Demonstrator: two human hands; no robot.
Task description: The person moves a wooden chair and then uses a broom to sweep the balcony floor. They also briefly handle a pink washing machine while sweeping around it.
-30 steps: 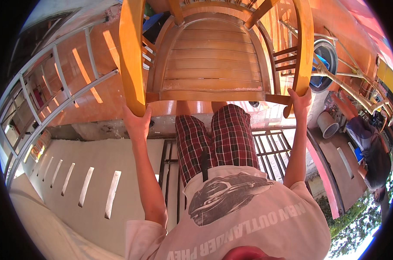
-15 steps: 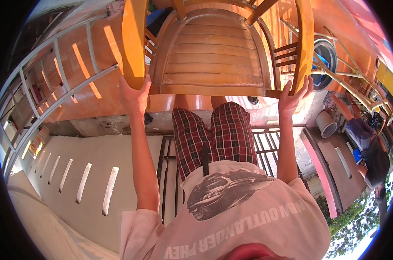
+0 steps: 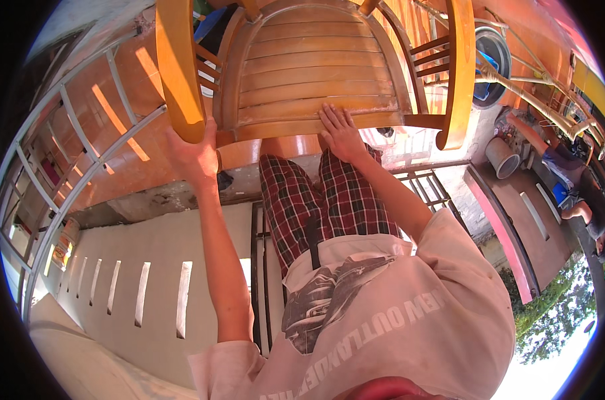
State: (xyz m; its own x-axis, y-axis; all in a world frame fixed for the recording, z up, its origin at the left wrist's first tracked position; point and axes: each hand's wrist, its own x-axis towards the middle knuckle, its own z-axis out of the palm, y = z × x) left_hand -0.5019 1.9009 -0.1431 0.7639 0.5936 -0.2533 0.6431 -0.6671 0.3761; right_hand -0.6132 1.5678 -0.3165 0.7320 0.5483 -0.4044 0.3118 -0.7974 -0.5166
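A wooden armchair (image 3: 316, 73) with a slatted seat stands right in front of me, its front edge toward my legs. My left hand (image 3: 194, 155) is closed around the front end of the left armrest (image 3: 180, 73), thumb on the inner side. My right hand (image 3: 342, 137) lies on the front edge of the seat, fingers stretched out over the slats and holding nothing. The right armrest (image 3: 459, 73) has no hand on it. A pale, dusty patch shows on the slats near the right hand.
A grey metal rack or ladder-like frame (image 3: 82, 120) curves along the left. To the right are a dark basin (image 3: 504, 67) with something blue inside, a bamboo-like frame (image 3: 539, 100) and a grey bucket (image 3: 502, 158). Another person (image 3: 569, 163) is at the far right.
My right hand has let go of the right armrest and moved left onto the seat's front edge. My left hand stays on its armrest. The chair appears slightly farther left in view.
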